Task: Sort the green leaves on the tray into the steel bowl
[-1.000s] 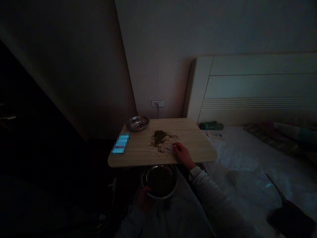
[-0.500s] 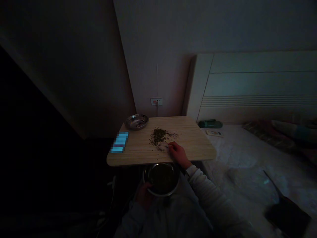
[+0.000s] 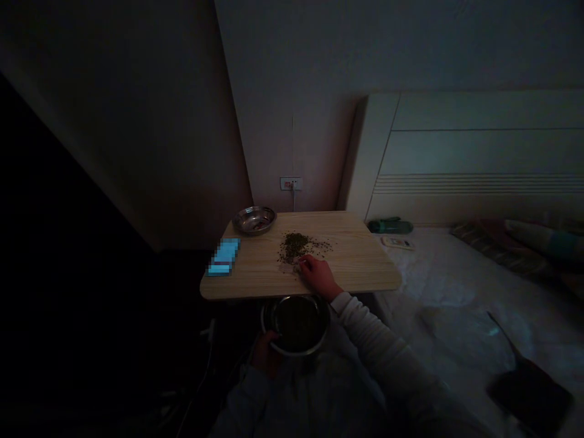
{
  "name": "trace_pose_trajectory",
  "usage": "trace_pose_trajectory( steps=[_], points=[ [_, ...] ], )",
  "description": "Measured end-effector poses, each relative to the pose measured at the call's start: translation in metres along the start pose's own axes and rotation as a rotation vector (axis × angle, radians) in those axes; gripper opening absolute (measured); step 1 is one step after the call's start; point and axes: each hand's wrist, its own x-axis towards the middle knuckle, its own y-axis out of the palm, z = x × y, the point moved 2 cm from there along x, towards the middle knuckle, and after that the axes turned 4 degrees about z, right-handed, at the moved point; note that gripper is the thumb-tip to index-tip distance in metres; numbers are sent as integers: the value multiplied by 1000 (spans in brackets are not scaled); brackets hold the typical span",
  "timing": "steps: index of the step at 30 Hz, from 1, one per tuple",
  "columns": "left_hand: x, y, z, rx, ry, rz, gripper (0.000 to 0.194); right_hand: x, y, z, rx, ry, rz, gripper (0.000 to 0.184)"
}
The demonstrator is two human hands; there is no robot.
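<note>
A small heap of dark green grains [image 3: 295,244] lies in the middle of a light wooden table [image 3: 360,267]. My right hand [image 3: 316,275] rests on the table at the near edge of the heap, fingers curled against a pale scrap under them. My left hand [image 3: 263,359] grips the rim of a steel bowl [image 3: 296,322] held just below the table's front edge. The room is very dark, so finger detail is poor.
A shallow steel dish [image 3: 254,219] stands at the table's back left, and a lit blue phone [image 3: 223,257] lies on its left side. A wall socket [image 3: 291,183] is behind. A bed [image 3: 456,286] with a remote [image 3: 398,243] and a green object [image 3: 390,226] lies to the right.
My right hand has slid left along the table, from right of the grains to their near edge. The bowl stays under the table edge in my left hand.
</note>
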Motion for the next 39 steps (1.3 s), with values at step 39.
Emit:
trace_pose_trajectory(
  steps=[39],
  points=[
    [8,-7,2,-39,52,-106,18,-25,1,10,132,-207,168,22]
  ],
)
